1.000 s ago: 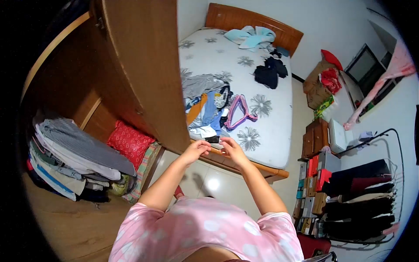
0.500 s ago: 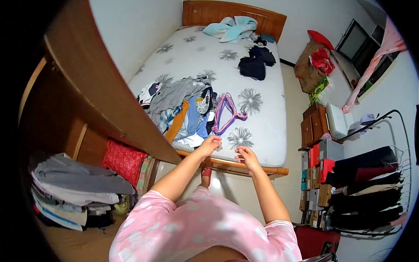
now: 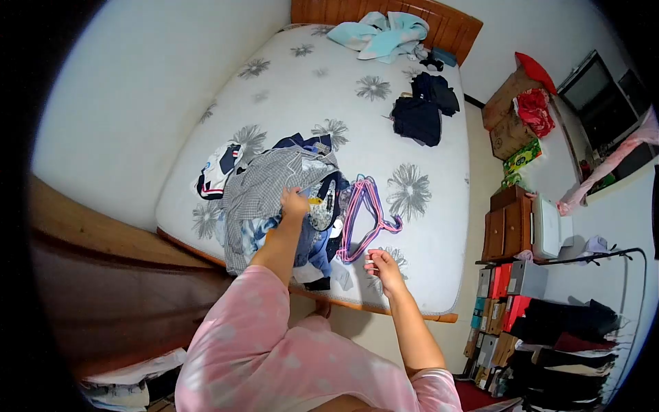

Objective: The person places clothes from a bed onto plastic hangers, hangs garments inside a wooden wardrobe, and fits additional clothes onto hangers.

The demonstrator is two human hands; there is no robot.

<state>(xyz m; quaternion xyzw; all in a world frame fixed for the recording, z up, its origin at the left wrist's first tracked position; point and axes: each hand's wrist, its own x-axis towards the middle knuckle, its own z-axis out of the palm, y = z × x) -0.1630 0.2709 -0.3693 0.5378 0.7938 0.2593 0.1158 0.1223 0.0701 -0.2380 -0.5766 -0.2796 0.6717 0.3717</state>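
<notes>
Facing a flower-patterned bed [image 3: 274, 103] at 12 o'clock, with a clothes heap [image 3: 257, 230], topped by a checked shirt [image 3: 264, 182], and hangers [image 3: 351, 216] at the heap's 3 o'clock, touching the shirt with the left hand [image 3: 295, 203] in a grip impossible to judge, the right hand [image 3: 386, 270] half-curled at the hangers' 5 o'clock, contents unclear.

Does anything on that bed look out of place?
The jumbled clothes heap near the foot of the bed, pieces overlapping untidily; the hangers lie beside it, holding no garments. I see no spill or damage.
</notes>
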